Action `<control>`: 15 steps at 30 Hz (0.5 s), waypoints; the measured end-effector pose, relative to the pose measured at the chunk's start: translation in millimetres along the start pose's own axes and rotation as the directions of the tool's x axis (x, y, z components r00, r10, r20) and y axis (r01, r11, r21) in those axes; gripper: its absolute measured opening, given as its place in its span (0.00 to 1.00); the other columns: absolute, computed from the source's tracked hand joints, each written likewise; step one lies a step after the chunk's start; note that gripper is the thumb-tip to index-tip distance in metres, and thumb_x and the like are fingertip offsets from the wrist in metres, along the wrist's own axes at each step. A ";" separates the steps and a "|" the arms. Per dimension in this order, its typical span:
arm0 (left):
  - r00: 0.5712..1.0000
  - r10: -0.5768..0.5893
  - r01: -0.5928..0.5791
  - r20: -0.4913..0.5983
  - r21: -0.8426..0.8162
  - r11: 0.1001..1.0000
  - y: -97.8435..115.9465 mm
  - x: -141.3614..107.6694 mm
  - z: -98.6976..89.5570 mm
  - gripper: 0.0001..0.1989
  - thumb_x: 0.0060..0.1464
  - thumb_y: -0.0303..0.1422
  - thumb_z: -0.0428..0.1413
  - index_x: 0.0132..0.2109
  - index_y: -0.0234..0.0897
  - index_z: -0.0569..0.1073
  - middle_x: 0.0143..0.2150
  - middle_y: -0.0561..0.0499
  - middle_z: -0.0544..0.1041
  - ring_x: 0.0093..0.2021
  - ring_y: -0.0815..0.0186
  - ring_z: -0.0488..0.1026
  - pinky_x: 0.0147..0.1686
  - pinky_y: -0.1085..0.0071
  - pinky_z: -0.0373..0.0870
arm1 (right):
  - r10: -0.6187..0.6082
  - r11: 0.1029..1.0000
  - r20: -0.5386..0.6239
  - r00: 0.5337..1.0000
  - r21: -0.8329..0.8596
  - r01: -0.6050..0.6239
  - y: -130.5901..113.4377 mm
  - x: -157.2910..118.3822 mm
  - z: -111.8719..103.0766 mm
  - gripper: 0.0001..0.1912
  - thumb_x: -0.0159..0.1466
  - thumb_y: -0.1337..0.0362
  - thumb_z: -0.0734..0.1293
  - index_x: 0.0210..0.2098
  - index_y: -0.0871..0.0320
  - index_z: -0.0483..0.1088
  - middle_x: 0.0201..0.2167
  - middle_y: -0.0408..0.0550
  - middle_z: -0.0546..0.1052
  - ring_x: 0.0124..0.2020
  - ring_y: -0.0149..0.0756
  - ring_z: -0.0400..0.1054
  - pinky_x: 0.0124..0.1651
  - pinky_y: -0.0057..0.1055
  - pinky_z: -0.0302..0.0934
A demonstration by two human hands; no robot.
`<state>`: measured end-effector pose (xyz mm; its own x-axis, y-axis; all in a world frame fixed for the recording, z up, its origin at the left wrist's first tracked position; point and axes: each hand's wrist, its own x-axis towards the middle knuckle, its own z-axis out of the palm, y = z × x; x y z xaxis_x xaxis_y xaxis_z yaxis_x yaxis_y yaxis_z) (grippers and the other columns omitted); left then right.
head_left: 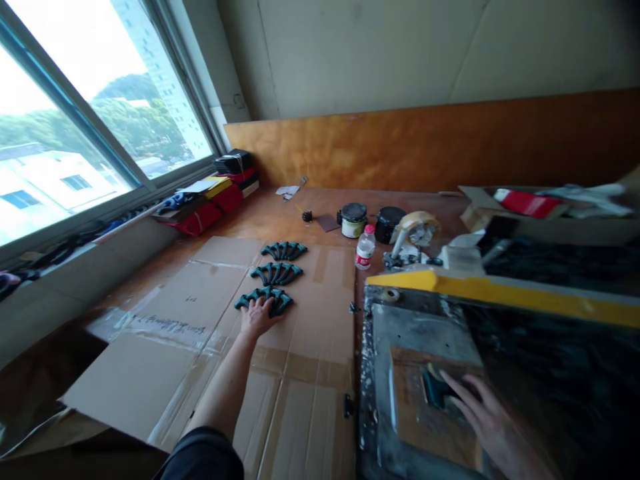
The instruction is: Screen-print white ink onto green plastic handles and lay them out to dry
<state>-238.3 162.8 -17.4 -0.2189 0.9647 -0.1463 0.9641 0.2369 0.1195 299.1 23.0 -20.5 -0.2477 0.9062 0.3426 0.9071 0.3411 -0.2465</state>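
Observation:
My left hand [259, 318] reaches over the nearest row of dark teal curved parts [280, 300] on the flattened cardboard [315, 333]. Its fingers are spread and touch the parts, and the thumb stands apart to the right. Two more such rows, a middle one [277, 273] and a far one [284, 251], lie fanned out beyond. At the right, my right hand [475, 403] grips a similar dark teal part [437, 389] over a wooden board [413, 427]. That board lies on a grey metal plate [420, 327]. Fingers partly hide the held part, and motion blurs it.
A bottle with a red cap [365, 248] stands by two jars, one pale-bodied [354, 221], one black [389, 225]. A tape roll [419, 227] sits behind the yellow bar [480, 293]. Dark parts fill the area right of the plate. Boxes [210, 200] line the window side.

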 end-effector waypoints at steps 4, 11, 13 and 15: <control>0.974 0.089 -0.150 -0.207 -0.300 0.942 57.5 -13.6 -38.9 0.27 0.53 0.44 0.56 0.58 0.39 0.68 0.61 0.39 0.67 0.61 0.51 0.62 0.59 0.56 0.58 | -0.210 0.978 0.271 0.939 0.036 0.208 -14.7 22.0 -13.4 0.24 0.64 0.53 0.62 0.61 0.37 0.61 0.62 0.42 0.64 0.61 0.46 0.59 0.59 0.48 0.60; 0.885 0.319 -0.389 -0.340 -0.915 0.104 232.4 -92.7 -155.7 0.32 0.57 0.57 0.41 0.42 0.33 0.75 0.24 0.51 0.74 0.25 0.68 0.72 0.31 0.71 0.71 | -0.309 0.951 0.433 0.847 0.151 0.270 -16.7 34.4 -19.0 0.24 0.64 0.57 0.64 0.60 0.48 0.63 0.63 0.47 0.62 0.65 0.48 0.50 0.63 0.54 0.49; 0.889 0.283 -0.396 -0.361 -0.915 0.076 253.6 -120.0 -167.7 0.35 0.57 0.59 0.38 0.27 0.33 0.73 0.18 0.51 0.70 0.21 0.69 0.68 0.27 0.72 0.69 | -0.282 0.958 0.375 0.883 0.165 0.236 -3.3 31.4 -22.6 0.26 0.65 0.56 0.64 0.61 0.49 0.62 0.63 0.48 0.62 0.64 0.46 0.53 0.63 0.51 0.51; 0.915 0.227 -0.360 -0.334 -0.929 0.083 254.2 -146.4 -163.9 0.35 0.56 0.59 0.39 0.24 0.33 0.72 0.19 0.50 0.70 0.21 0.69 0.68 0.27 0.72 0.68 | -0.183 0.976 0.265 0.947 0.169 0.141 22.6 28.3 -30.9 0.24 0.65 0.55 0.63 0.60 0.49 0.64 0.60 0.47 0.66 0.62 0.45 0.58 0.61 0.48 0.55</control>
<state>14.3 100.6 195.4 -0.0319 0.9748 0.2210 0.0198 -0.2204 0.9752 323.1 48.7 11.7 -0.4905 0.8619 0.1287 0.7927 0.5027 -0.3450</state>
